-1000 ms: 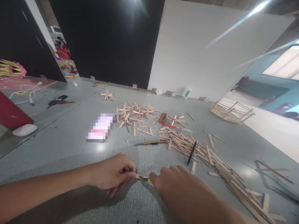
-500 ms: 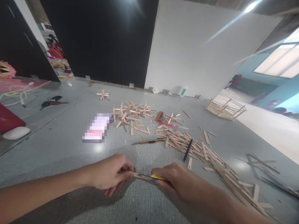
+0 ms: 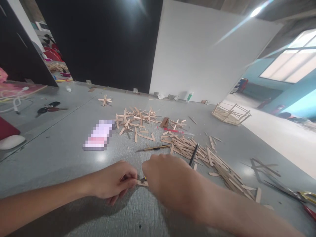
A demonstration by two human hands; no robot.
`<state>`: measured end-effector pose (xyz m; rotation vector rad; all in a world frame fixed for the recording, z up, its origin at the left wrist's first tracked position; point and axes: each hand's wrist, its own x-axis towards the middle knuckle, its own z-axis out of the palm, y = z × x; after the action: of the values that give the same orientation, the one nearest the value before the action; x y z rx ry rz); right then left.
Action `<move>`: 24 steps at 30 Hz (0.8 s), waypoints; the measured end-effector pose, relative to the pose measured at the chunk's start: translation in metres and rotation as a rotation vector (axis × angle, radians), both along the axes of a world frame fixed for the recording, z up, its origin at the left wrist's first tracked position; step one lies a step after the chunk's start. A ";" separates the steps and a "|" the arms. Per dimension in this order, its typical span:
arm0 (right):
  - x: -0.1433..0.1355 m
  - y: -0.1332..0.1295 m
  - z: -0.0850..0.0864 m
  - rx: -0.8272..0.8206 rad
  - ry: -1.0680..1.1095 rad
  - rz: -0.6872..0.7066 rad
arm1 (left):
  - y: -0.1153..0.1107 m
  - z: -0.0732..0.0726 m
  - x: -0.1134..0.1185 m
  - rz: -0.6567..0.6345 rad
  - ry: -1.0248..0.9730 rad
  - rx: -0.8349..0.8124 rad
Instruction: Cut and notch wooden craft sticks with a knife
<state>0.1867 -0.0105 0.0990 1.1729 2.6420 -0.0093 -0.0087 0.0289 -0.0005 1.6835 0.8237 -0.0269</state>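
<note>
My left hand [image 3: 118, 179] pinches one end of a wooden craft stick [image 3: 142, 183] low over the grey table. My right hand [image 3: 170, 181] is closed on a yellow craft knife [image 3: 144, 178]; its fist hides most of the handle. The dark blade lies at the stick, close to my left fingertips. The stick's right end disappears under my right hand. Just beyond the hands lies a thin pointed tool [image 3: 155, 148] with a brown and black body. A black pen [image 3: 194, 154] rests against the pile of loose craft sticks [image 3: 222, 168] on the right.
Star-shaped stick pieces [image 3: 138, 117] lie farther back, beside a blurred pale phone-like rectangle [image 3: 98, 135]. A stick frame [image 3: 230, 113] stands at the back right. Scissors [image 3: 300, 196] lie at the right edge. A white mouse-like object [image 3: 12, 142] is at the left.
My right hand has lifted and rolled over toward the left, bringing the knife closer to my left fingers and covering its handle. My left hand keeps its pinch on the craft stick.
</note>
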 end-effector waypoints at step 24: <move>0.037 -0.063 -0.093 0.479 0.119 -0.104 | -0.021 0.001 0.002 0.075 0.064 0.534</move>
<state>0.2239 -0.0730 0.0061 1.4905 2.7679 0.5804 -0.0065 0.0077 0.0001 2.1560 1.0011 0.2083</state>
